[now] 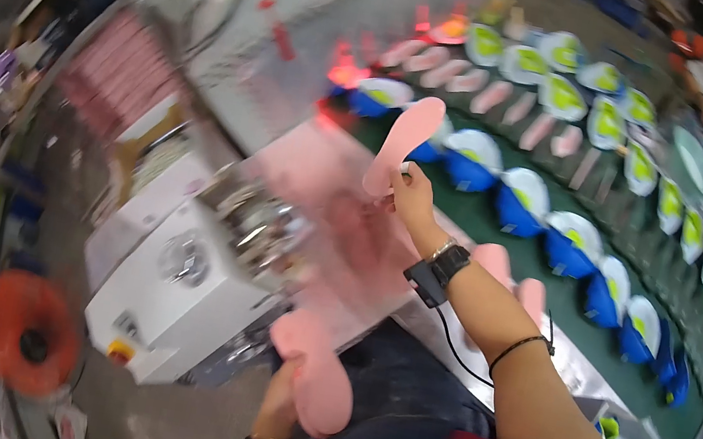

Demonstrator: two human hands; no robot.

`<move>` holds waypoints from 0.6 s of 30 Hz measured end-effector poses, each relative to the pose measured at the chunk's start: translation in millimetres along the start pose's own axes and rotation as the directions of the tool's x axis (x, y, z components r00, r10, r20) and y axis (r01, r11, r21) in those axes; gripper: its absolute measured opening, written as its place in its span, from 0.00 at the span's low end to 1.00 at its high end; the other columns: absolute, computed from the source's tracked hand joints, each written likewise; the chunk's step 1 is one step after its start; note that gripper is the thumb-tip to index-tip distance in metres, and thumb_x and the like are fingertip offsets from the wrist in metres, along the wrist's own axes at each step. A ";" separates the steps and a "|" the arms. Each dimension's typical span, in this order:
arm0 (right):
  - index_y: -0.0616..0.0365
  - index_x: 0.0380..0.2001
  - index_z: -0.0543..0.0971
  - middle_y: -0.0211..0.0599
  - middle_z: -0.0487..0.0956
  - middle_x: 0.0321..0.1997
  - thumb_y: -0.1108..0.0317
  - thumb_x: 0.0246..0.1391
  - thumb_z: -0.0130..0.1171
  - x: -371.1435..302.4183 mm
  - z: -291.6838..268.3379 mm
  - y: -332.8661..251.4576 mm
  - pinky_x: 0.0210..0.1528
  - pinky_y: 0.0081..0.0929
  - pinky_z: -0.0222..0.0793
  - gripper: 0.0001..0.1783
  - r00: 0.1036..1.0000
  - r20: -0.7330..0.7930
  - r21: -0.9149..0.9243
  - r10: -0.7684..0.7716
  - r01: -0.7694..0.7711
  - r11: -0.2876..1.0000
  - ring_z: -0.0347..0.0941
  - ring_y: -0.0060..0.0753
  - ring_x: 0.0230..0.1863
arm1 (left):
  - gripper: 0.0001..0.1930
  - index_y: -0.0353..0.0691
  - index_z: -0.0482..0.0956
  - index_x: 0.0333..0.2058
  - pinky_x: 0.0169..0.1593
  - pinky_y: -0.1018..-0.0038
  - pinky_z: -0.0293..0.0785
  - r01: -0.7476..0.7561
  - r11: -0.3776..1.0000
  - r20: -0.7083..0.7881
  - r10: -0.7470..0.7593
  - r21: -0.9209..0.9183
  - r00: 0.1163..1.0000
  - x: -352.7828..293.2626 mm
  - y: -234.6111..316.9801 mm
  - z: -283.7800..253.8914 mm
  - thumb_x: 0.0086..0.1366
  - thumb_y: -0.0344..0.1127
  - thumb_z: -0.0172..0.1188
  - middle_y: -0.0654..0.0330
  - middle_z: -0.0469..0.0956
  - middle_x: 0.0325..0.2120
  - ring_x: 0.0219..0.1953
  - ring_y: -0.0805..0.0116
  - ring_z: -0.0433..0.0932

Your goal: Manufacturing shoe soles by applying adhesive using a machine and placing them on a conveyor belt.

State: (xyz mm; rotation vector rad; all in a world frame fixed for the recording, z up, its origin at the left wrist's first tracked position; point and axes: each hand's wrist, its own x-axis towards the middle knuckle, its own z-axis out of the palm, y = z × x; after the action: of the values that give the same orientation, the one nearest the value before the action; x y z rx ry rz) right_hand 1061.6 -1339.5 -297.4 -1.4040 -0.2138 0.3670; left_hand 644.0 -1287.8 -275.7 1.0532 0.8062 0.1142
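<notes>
Here, the right hand [412, 195] grips a pink insole [404, 142] in closed fingers, raised toward twelve o'clock above the green surface [549, 273] of blue shoes [519, 202]. At six o'clock, the left hand [283, 396] clasps more pink insoles [316, 368].

A: Where does the camera sit?

B: On the person's head. It looks down, tilted, at the two bare arms coming up from the bottom edge.

A: What is near?

B: The right hand [410, 194] and the left hand [284, 386].

A: And far?

B: The long green belt [550, 264] runs off to the far right. Edges bend round the rim.
</notes>
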 end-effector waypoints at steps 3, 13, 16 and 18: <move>0.64 0.36 0.68 0.36 0.72 0.21 0.62 0.65 0.54 -14.0 -143.0 -24.7 0.14 0.27 0.71 0.14 0.962 -0.240 -0.129 -0.132 0.103 0.986 0.79 0.34 0.16 | 0.24 0.37 0.64 0.63 0.61 0.63 0.70 0.151 0.989 0.009 -0.151 0.008 0.989 20.9 0.8 4.4 0.74 0.42 0.48 0.57 0.71 0.56 0.56 0.62 0.72; 0.59 0.44 0.83 0.48 0.84 0.32 0.67 0.52 0.60 -109.7 -573.9 -39.3 0.38 0.39 0.78 0.16 0.531 -0.727 -0.687 -0.436 -0.549 0.476 0.84 0.46 0.35 | 0.37 0.39 0.63 0.64 0.66 0.60 0.64 0.441 0.890 0.124 -0.428 -0.116 0.895 24.2 30.7 54.4 0.67 0.61 0.55 0.52 0.70 0.60 0.60 0.55 0.70; 0.60 0.41 0.84 0.50 0.84 0.30 0.68 0.49 0.60 -98.2 -597.8 -29.5 0.42 0.42 0.76 0.15 0.516 -0.818 -0.497 -0.255 -0.410 0.765 0.82 0.52 0.35 | 0.35 0.39 0.65 0.63 0.64 0.61 0.66 0.416 0.906 0.116 -0.406 -0.083 0.907 21.1 29.2 58.0 0.68 0.59 0.54 0.52 0.71 0.59 0.59 0.56 0.71; 0.60 0.41 0.84 0.49 0.83 0.31 0.69 0.47 0.60 -76.7 -570.1 -25.9 0.42 0.43 0.75 0.16 0.497 -0.707 -0.671 -0.503 -0.247 0.699 0.80 0.53 0.35 | 0.33 0.39 0.65 0.63 0.63 0.62 0.67 0.395 0.917 0.109 -0.388 -0.054 0.915 21.2 25.6 59.3 0.69 0.58 0.54 0.53 0.72 0.57 0.58 0.56 0.72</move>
State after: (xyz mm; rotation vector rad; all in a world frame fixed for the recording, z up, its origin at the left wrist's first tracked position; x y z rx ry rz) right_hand 1198.8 -1895.4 -357.6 -2.1657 0.4446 -0.7214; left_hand 704.4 -1308.3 -252.0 0.8020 0.9034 -0.2453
